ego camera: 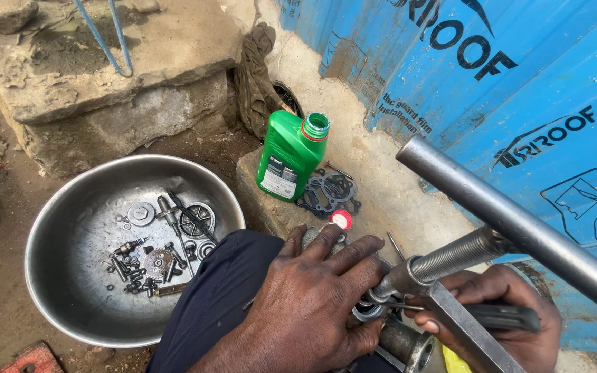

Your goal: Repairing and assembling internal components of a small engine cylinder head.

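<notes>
**Two hands on a metal press, parts bowl at nine o'clock**

At the far left, toward ten o'clock, stone blocks point(105, 76) sit on the dirt ground, with thin blue rods point(115, 38) leaning on them. Below, at nine o'clock, a wide steel bowl point(57, 276) rests on the ground; bolts point(133, 273), a washer point(141, 213) and a small round gear point(197, 220) lie loose in its bottom. A red brick point(32, 360) shows at seven o'clock.

Toward the middle, a dark trouser knee point(219, 290) overlaps the bowl's rim. At twelve o'clock a green bottle point(290, 155) stands upright and uncapped on a concrete ledge point(374, 186), a rag point(253, 76) behind it. Just right of the bottle lie black gaskets point(332, 190), and a red cap point(341, 220) lies near them.

At six o'clock the left hand point(312, 304) lies palm down, fingers spread, over a round metal part point(409, 349) and touching a ring point(367, 311) at the base of a threaded screw point(450, 257). The screw tool runs up toward three o'clock beneath a grey pipe point(513, 224).

At five o'clock the right hand point(513, 311) is curled around a dark handle point(502, 316), beside a flat steel bar point(468, 331). A blue sheet wall point(519, 90) fills the right side.
</notes>
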